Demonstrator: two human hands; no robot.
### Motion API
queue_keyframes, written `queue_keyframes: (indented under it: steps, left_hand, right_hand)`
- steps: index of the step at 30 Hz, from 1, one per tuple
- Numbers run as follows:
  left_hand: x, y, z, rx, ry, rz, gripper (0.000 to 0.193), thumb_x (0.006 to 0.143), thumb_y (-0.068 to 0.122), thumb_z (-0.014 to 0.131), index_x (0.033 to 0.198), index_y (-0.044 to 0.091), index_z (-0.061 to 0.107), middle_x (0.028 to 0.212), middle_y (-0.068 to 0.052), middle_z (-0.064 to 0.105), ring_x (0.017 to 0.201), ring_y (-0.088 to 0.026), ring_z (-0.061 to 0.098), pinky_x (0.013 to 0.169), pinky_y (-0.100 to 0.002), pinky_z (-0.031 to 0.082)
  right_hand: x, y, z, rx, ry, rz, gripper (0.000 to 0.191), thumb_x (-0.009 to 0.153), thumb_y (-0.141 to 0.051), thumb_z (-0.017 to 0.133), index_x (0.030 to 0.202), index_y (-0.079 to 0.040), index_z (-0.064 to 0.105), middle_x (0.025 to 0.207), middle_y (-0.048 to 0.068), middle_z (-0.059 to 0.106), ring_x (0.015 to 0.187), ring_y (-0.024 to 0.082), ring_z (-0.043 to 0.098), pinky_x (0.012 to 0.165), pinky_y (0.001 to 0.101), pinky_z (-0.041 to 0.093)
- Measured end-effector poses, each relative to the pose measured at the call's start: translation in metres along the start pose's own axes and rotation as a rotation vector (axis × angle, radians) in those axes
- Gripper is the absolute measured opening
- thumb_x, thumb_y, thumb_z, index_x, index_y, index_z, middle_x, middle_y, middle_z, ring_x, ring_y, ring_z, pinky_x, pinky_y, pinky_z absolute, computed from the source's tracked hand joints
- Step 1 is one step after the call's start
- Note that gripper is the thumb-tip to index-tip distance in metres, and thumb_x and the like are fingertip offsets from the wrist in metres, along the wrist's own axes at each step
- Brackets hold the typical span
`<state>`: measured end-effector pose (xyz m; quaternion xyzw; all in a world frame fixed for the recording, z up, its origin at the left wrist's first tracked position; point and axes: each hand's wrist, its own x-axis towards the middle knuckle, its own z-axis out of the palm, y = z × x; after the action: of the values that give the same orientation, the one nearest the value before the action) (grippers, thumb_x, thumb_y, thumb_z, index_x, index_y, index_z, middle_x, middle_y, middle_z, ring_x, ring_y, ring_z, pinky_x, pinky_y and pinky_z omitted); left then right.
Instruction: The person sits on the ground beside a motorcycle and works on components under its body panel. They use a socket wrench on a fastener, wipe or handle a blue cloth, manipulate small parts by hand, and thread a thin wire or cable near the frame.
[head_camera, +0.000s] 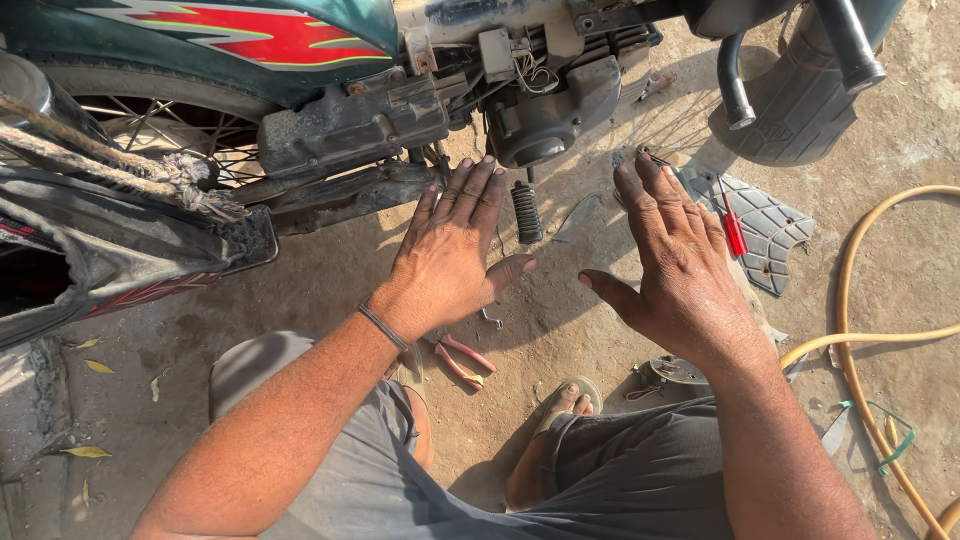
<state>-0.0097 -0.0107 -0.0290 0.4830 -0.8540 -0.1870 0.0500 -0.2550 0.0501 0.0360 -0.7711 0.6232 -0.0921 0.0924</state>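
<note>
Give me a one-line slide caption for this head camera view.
Both open hands, left hand and right hand, reach toward a motorcycle engine, with pliers and a screwdriver on the ground.

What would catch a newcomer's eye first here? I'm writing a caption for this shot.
Two bare, open hands, the left hand and the right hand, spread palms-down in the middle, holding nothing. Behind them stands a motorcycle with its engine area exposed. Red-handled pliers lie on the dirt below the left hand.
</note>
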Motion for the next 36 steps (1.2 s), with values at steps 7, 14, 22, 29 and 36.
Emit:
queue_keyframes:
  steps: [7,14,22,29,36]
  left_hand:
    - [-0.003,-0.004,-0.002,-0.009,-0.012,-0.001,0.105,0.09,0.073,0.053,0.159,0.005,0.014,0.166,-0.018,0.013,0.155,-0.032,0.008,0.122,-0.057,0.01]
    - [-0.006,-0.004,-0.01,-0.008,-0.077,-0.028,0.105,0.09,0.073,0.053,0.16,0.007,0.012,0.168,-0.017,0.01,0.156,-0.032,0.004,0.125,-0.056,0.007]
    - [-0.013,-0.001,-0.025,-0.028,-0.249,-0.087,0.057,0.098,0.052,0.056,0.115,-0.002,0.067,0.112,-0.02,0.068,0.107,-0.029,0.069,0.095,-0.047,0.055]
    - [-0.027,-0.008,-0.008,-0.091,-0.282,-0.009,0.032,0.097,0.035,0.064,0.102,0.005,0.073,0.081,-0.02,0.074,0.08,-0.032,0.075,0.08,-0.048,0.058]
    - [-0.05,-0.019,-0.005,-0.041,-0.365,0.033,0.037,0.088,0.038,0.072,0.104,0.004,0.072,0.094,-0.021,0.073,0.097,-0.039,0.071,0.087,-0.051,0.055]
  right_hand:
    - [0.004,-0.005,0.005,0.006,0.018,-0.038,0.104,0.079,-0.052,0.078,0.159,-0.013,0.026,0.165,0.02,0.025,0.153,0.036,0.024,0.121,0.0536,0.022]
    - [0.005,-0.009,0.008,0.011,-0.015,0.002,0.105,0.079,-0.053,0.079,0.16,-0.016,0.024,0.166,0.018,0.022,0.154,0.033,0.02,0.124,0.0521,0.02]
    - [0.003,-0.008,0.01,0.104,0.066,-0.006,0.034,0.098,-0.035,0.075,0.086,-0.007,0.06,0.084,0.008,0.064,0.079,0.019,0.065,0.07,0.0383,0.054]
    - [0.0,-0.007,0.011,0.211,0.115,-0.037,0.047,0.1,-0.027,0.073,0.066,-0.005,0.049,0.056,0.005,0.049,0.049,0.018,0.052,0.049,0.0396,0.041]
    - [-0.005,-0.017,0.013,0.145,-0.033,-0.079,0.042,0.096,-0.036,0.072,0.07,-0.004,0.06,0.057,0.009,0.055,0.05,0.023,0.058,0.05,0.042,0.046]
